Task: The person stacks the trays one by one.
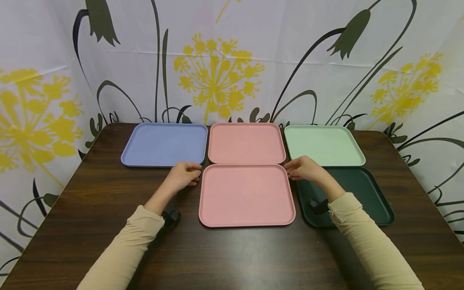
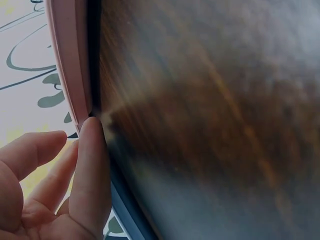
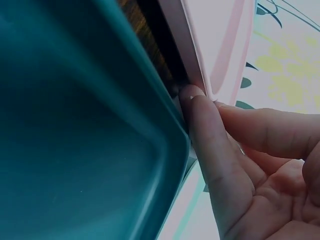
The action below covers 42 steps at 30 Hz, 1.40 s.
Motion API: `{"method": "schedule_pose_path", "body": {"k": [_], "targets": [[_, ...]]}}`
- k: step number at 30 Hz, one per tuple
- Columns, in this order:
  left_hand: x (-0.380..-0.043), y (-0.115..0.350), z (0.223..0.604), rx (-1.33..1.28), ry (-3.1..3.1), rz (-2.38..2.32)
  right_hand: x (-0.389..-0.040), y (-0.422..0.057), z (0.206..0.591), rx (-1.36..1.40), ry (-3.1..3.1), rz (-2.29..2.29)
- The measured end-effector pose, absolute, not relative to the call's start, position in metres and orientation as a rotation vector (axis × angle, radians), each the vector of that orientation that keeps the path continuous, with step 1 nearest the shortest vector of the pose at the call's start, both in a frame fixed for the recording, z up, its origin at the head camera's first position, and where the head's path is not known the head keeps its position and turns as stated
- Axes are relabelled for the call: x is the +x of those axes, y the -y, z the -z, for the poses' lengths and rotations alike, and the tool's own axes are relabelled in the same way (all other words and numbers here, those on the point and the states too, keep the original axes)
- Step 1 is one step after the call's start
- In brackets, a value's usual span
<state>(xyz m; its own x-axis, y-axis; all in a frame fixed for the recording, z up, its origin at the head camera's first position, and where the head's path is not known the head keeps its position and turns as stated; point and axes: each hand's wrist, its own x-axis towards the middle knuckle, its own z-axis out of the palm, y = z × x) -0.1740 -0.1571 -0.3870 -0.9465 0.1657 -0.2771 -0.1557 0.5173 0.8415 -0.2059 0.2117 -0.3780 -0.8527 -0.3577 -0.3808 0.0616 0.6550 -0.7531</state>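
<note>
A pink tray (image 1: 247,196) lies flat in the front middle of the table. Beside its back left corner is my left hand (image 1: 182,176), fingers loosely extended and nothing in its grasp. In the left wrist view a digit of that hand (image 2: 75,185) reaches a pink tray edge (image 2: 75,65). Opposite it, my right hand (image 1: 306,168) is at the tray's back right corner, over the dark green tray's (image 1: 377,197) back edge. The right wrist view has its fingertips (image 3: 192,95) right at a pink rim (image 3: 187,45), in the narrow gap beside the dark green tray (image 3: 125,100).
Along the table's back edge stand a blue tray (image 1: 164,144), a second pink tray (image 1: 247,143) and a light green tray (image 1: 324,145). The front pink tray sits close against the back one. Behind the dark wooden table (image 1: 224,257) hangs a flower-patterned cloth (image 1: 275,52).
</note>
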Motion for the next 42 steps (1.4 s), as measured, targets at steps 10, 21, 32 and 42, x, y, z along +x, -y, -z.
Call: {"method": "schedule_pose_path", "body": {"k": [10, 21, 32, 42], "targets": [[-0.17, 0.153, 0.387, 0.016, -2.386, -1.378, -0.206, -0.21, 0.378, -0.261, -2.397, 1.041], [-0.167, 0.153, 0.386, -0.018, -2.314, -1.45, -0.204, -0.214, 0.379, -0.27, -2.317, 1.118], [-0.168, 0.15, 0.387, -0.085, -2.247, -1.59, -0.207, -0.224, 0.38, -0.236, -2.208, 1.262], [-0.17, 0.148, 0.388, -0.171, -2.231, -1.676, -0.207, -0.223, 0.377, -0.231, -2.203, 1.307]]}}
